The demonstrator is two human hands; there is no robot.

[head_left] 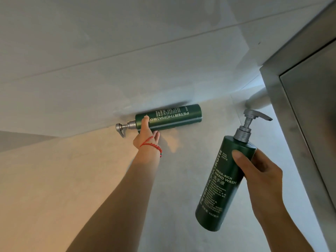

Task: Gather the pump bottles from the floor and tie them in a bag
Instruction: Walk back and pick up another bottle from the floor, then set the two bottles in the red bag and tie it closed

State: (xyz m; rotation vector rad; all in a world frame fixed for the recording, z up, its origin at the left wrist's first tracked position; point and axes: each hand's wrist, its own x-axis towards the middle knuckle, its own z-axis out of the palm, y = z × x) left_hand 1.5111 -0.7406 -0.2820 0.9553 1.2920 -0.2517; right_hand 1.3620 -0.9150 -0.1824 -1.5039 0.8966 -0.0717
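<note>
Two tall dark-green plastic pump bottles with grey pumps: lying bottle [169,116] being gripped by left hand [146,140], tilted bottle [222,180] being gripped by right hand [261,179].

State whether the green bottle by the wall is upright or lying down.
Lying down: the bottle by the wall rests lengthwise on the floor, pump pointing left, left hand gripping it.

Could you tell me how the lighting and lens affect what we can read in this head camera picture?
Head view: warm light tints the left floor; the lying bottle casts a soft wall shadow; wide-angle bending skews the door frame; the held bottle label stays readable.
</note>
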